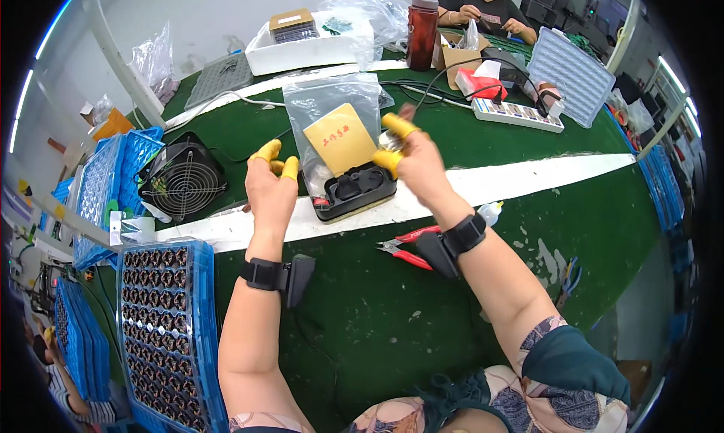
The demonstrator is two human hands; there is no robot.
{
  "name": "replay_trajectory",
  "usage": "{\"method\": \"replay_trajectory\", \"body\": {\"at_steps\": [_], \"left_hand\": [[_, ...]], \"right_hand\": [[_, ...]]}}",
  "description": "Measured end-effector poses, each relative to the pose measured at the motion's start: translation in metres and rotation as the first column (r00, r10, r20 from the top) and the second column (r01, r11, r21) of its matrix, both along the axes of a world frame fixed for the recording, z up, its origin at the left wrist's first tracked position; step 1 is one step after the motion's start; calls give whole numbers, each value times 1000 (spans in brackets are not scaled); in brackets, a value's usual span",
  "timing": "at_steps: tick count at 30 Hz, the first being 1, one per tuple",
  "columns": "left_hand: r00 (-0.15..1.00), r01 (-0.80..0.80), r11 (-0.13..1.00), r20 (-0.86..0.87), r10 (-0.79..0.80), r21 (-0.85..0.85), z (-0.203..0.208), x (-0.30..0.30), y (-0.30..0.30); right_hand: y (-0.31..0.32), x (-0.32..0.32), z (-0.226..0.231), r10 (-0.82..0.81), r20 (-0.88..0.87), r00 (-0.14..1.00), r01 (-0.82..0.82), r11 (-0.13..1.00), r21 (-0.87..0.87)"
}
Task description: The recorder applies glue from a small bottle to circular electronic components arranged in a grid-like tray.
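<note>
My left hand [273,188], with yellow finger cots on its fingertips, is held beside a clear zip bag [294,97]. Its fingers are apart and nothing shows between them. My right hand [421,168], also in yellow finger cots, is curled near the bag's right edge. A small shiny piece [389,140] shows between its thumb and finger, too blurred to name. Between my hands, a yellow-tan booklet [339,140] with red writing lies over the bag. Just in front is a black moulded tray [354,199] with shaped hollows.
Red-handled cutters [411,246] lie near my right wrist. At left are a black fan [183,178] and a blue tray of small dark parts [160,335]. A power strip [519,116], a red bottle [422,35] and a white box [305,54] stand farther back; a person sits opposite.
</note>
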State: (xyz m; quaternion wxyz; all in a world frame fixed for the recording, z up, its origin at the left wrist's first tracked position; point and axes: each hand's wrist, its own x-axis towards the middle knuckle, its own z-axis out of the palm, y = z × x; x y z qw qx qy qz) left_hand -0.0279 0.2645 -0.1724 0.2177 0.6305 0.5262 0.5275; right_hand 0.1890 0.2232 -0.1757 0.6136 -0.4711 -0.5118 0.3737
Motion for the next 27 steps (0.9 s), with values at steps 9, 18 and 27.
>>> {"method": "replay_trajectory", "body": {"at_steps": [9,18,27], "left_hand": [[927,347,908,-59,-370,-235,45,37,-36],[896,349,897,-378,-233,273,55,33,-31],[753,658,694,258,-605,-293,55,34,-30]], "right_hand": [[-28,-29,23,233,-382,894,-337,912,-233],[-36,-10,33,549,378,746,-464,835,-297],[-41,-12,21,568,10,823,-564,818,-112]]}}
